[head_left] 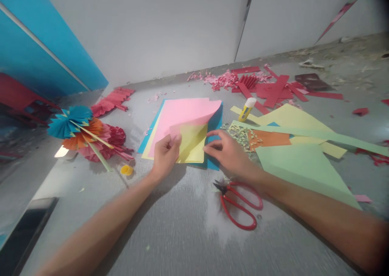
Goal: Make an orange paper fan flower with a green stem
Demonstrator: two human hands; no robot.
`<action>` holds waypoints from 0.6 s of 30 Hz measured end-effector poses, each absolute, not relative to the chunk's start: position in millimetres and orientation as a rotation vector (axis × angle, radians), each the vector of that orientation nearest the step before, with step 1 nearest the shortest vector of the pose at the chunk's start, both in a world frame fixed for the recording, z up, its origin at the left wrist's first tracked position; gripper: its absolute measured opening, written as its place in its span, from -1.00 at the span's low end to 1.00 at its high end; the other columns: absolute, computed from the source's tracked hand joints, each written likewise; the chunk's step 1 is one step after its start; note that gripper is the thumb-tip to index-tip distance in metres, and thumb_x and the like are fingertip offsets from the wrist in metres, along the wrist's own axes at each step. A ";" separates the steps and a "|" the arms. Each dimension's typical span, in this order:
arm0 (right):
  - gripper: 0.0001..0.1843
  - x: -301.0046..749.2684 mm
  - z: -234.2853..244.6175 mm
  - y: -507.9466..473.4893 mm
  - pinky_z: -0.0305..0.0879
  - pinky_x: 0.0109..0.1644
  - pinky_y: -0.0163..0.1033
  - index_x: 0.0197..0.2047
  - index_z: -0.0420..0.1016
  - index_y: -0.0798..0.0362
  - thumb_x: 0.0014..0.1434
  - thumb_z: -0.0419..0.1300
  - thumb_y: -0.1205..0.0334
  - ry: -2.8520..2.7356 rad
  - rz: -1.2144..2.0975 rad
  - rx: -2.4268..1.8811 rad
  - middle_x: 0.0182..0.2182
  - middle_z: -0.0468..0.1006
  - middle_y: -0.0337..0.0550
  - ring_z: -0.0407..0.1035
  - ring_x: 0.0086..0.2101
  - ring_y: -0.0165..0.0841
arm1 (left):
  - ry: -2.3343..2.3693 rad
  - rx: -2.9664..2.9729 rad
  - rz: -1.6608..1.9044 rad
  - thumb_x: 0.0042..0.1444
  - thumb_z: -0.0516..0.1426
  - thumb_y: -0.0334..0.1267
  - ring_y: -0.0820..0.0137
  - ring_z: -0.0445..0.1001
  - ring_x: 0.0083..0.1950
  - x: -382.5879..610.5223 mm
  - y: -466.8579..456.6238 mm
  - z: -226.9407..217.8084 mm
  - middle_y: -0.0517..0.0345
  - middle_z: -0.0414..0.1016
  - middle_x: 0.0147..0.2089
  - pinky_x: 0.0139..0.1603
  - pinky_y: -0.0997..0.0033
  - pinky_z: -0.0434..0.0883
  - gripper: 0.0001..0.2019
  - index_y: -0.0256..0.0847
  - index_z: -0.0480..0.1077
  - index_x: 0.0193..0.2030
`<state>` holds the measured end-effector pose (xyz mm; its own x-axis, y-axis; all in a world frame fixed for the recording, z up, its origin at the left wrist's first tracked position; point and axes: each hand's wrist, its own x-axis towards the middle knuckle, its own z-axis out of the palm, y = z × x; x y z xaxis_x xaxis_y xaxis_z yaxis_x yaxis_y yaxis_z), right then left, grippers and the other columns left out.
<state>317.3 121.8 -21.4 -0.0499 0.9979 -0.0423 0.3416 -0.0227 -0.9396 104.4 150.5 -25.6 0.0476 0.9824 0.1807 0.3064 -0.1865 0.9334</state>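
Note:
My left hand (166,154) pinches the near edge of a pink sheet of paper (185,112) between thumb and fingers, lifting it so that it curls. Beneath it shows a yellow sheet (192,146), and under that a blue sheet (215,122) sticks out at both sides. At the stack's right edge is my right hand (226,150), its thumb and forefinger curved and apart, with nothing visible between them. Red-handled scissors (238,205) lie just below my right hand. A yellow glue stick (247,109) with a white cap stands behind it.
Folded paper fans (91,134) with sticks lie at left, near a yellow cap (127,170). Red strips (276,91) and pink scraps (223,80) are spread along the wall. Green paper (304,172) and an orange piece (269,138) lie at right. A dark phone-like object (27,235) is lower left.

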 end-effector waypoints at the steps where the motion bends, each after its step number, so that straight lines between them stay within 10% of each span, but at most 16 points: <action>1: -0.65 315.5 -21.7 122.2 0.44 -0.14 -0.04 0.03 0.38 -0.07 0.19 0.31 0.17 -1.475 1.077 -1.474 -0.25 0.70 -0.14 0.60 -0.27 -0.20 | 1.333 1.603 1.164 0.25 0.15 0.15 0.53 0.04 -0.51 105.1 150.3 -25.1 0.30 0.08 -0.57 -0.53 0.48 0.00 -0.50 -0.21 0.22 -0.50; 18: -0.68 325.3 -23.9 125.9 0.39 -0.22 -0.12 -0.04 0.32 -0.07 0.13 0.25 0.25 -1.279 1.179 -1.337 -0.35 0.61 -0.24 0.50 -0.33 -0.28 | 1.423 2.096 0.990 0.30 0.13 -0.10 0.52 0.11 -0.53 106.9 142.6 -29.0 0.29 0.19 -0.60 -0.48 0.43 0.03 -0.57 -0.21 0.23 -0.57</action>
